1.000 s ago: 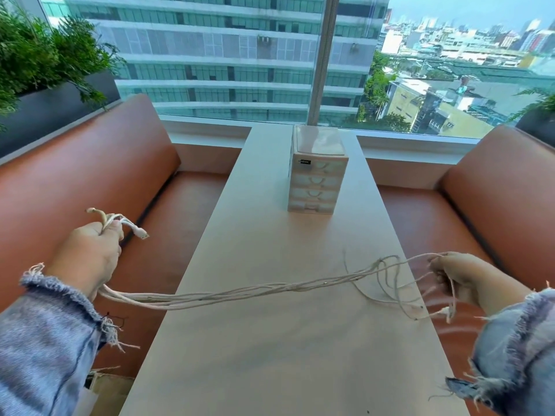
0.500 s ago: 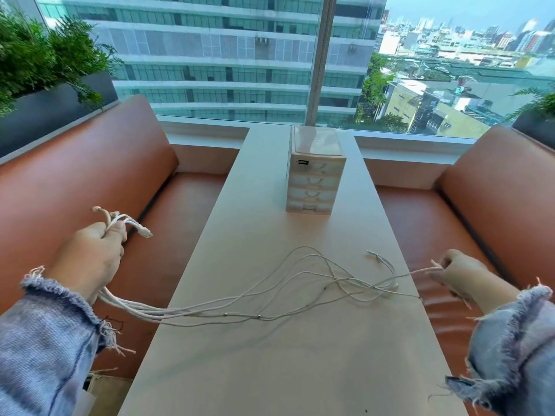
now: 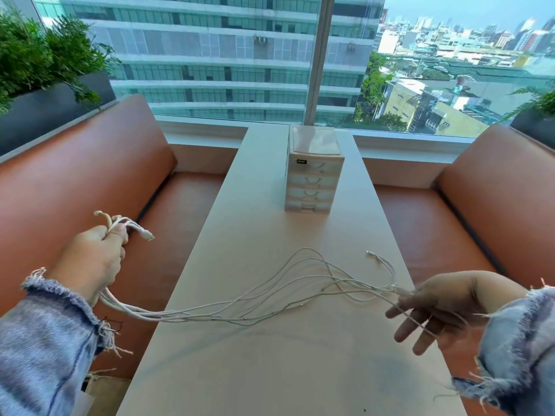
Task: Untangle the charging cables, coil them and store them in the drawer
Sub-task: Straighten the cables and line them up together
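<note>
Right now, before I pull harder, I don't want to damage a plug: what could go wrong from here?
The cables cross in loose loops on the table; drawing the left hand and right hand apart may cinch a knot. A strand lies across the right hand's spread fingers and could snag. The free plug near the table's edge might slide off.
</note>
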`<state>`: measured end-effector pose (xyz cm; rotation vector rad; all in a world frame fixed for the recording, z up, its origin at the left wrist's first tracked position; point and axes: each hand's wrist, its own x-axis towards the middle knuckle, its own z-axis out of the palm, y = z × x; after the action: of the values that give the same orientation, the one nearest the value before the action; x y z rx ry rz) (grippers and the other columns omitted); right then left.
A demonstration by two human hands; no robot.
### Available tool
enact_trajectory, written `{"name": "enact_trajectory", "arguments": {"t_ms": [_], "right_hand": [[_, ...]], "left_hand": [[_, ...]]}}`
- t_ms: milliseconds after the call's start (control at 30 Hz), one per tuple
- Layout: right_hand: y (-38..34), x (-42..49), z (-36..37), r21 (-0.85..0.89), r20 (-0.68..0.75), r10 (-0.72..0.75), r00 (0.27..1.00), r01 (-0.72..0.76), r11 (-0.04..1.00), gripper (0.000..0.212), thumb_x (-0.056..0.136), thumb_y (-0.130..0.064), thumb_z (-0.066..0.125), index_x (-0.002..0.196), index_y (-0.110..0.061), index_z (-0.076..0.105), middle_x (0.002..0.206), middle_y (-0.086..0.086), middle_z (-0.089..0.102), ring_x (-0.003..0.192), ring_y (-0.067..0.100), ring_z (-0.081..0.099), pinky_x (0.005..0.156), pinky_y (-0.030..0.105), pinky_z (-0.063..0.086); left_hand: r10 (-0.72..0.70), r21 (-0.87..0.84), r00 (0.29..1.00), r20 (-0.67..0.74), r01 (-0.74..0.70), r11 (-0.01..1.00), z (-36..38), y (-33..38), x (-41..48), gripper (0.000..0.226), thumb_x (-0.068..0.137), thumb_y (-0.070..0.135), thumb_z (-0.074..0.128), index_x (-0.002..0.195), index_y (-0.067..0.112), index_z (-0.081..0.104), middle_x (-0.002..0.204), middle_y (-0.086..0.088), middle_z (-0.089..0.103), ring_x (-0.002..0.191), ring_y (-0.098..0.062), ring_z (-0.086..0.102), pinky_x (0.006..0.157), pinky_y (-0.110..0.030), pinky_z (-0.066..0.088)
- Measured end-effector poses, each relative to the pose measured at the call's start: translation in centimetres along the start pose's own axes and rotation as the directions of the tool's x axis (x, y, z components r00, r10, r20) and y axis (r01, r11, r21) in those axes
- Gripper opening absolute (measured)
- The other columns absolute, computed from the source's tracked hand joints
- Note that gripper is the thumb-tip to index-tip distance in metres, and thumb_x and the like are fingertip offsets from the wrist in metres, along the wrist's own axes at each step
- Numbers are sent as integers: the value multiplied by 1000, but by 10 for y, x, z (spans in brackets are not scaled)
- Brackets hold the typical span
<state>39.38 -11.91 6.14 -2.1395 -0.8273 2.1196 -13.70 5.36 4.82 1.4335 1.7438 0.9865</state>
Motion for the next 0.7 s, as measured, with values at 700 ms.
{"name": "enact_trajectory", "arguments": {"t_ms": [700], "right_hand": [[-66,19,30,-317,-680,-460,571,338,886,29,94,-6,48,120,-11,60,119,13,64,101,27,61,69,26,43]], "left_hand": [[11,-438,954,299,127,890,29,75,-65,37,100,42,35,75,17,43,45,11,25,33,-4,18,33,-13,16]]}}
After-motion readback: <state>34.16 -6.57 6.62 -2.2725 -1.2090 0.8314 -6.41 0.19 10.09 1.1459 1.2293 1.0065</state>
